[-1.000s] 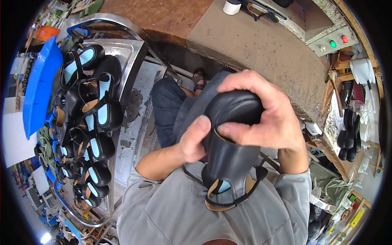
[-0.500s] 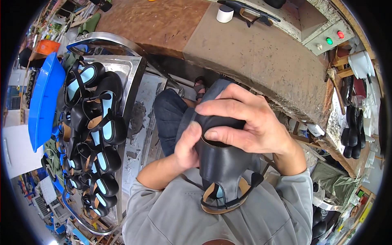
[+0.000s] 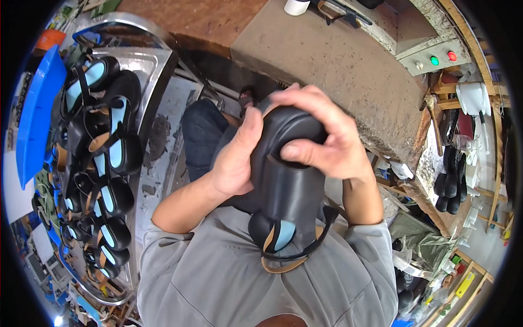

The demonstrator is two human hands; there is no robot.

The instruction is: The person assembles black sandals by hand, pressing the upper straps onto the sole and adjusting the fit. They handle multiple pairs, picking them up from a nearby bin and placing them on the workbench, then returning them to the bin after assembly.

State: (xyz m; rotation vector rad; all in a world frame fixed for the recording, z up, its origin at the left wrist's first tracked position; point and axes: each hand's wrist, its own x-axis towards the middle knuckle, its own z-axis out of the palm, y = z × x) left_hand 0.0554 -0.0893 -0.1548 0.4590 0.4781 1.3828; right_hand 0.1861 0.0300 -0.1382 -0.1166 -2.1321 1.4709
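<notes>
I hold a black sandal [image 3: 284,188] upright in front of my chest, sole toward me, its heel strap and pale blue insole hanging at the bottom. My left hand [image 3: 235,158] grips its left edge with the thumb along the toe. From above, my right hand [image 3: 321,133] wraps over the toe end, thumb pressed into the sole. Both forearms come up from my grey shirt.
A metal tray [image 3: 158,65] at my left holds several black sandals [image 3: 111,155] with pale blue insoles. A blue bin [image 3: 34,117] lies beyond it. A worn workbench [image 3: 332,60] stands ahead, with a control box [image 3: 433,57] showing green and red buttons. More black footwear [image 3: 449,182] hangs at the right.
The sandal has stayed in both hands. My right hand has shifted over the toe end, and my left thumb has moved up along the edge.
</notes>
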